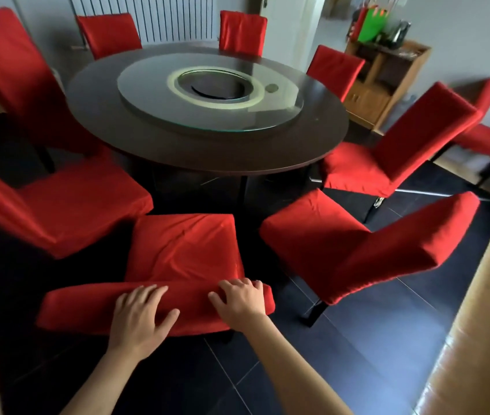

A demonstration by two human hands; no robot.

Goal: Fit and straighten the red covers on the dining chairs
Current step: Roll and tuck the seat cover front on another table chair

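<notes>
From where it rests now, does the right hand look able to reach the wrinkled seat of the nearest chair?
Probably yes. The right hand lies on the top of the chair back, and the creased seat cover lies just beyond it, with nothing between them.

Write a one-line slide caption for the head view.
Both hands, left and right, rest on the red-covered backrest of the nearest chair at a round dark table.

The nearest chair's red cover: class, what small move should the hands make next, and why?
Probably smooth the seat cover forward: creases cross it, while both the left hand and right hand rest on the backrest top, which already looks snug.
</notes>
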